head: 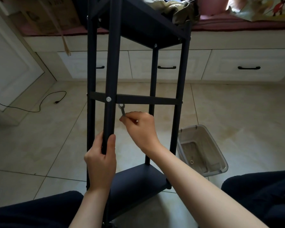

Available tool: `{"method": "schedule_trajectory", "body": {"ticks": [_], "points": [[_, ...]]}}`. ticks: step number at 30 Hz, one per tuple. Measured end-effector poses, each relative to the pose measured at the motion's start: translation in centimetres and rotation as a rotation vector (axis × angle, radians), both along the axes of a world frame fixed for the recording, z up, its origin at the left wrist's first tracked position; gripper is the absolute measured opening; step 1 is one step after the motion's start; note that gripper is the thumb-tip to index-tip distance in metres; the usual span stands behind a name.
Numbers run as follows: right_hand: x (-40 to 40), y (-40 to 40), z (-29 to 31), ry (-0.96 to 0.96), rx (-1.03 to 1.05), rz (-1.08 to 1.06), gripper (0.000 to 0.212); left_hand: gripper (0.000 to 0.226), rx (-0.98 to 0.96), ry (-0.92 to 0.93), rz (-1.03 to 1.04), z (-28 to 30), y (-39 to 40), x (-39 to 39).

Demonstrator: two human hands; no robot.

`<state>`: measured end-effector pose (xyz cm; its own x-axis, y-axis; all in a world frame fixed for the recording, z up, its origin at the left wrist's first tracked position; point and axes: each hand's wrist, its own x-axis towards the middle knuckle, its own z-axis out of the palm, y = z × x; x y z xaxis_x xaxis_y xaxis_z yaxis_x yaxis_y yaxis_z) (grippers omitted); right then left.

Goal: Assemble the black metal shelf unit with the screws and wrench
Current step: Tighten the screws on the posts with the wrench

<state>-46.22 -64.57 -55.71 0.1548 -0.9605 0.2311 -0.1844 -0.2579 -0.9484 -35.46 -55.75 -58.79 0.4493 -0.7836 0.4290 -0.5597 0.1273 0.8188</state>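
The black shelf unit [135, 99] stands on the tiled floor [237, 112] in front of the person, and everything else is placed from it. The left hand [100, 160] is wrapped around the unit's nearest upright post [110, 79], fingers on the post's left side and thumb on its right, below the silver screw [108, 99] seated where the post meets the crossbar [146, 99]. The right hand [141, 129] sits just right of that post with its fingers drawn together, pinching the small flat wrench [122, 109]; the wrench's ring end points up, just under the crossbar and just right of the screw. A clear plastic bin [202, 150] lies on the floor right of the unit's right-hand leg.
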Motion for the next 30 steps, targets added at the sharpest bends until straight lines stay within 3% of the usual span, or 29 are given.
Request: {"method": "schedule_trajectory", "body": {"ticks": [10, 18, 25, 30], "points": [[-1.2, -0.9, 2.5, 0.02, 0.042, 0.102, 0.017, 0.06, 0.002, 0.087, -0.02, -0.1, 0.2, 0.2], [0.0, -0.5, 1.9, 0.062, -0.011, 0.03, 0.019, 0.061, 0.003, 0.129, -0.021, -0.1, 0.3, 0.4], [1.7, -0.4, 0.7, -0.009, -0.056, -0.028, 0.018, 0.057, 0.008, 0.122, -0.039, -0.2, 0.3, 0.5], [3.3, -0.9, 0.0, -0.085, -0.058, -0.043, 0.021, 0.067, -0.008, 0.132, -0.049, -0.1, 0.4, 0.4]]}}
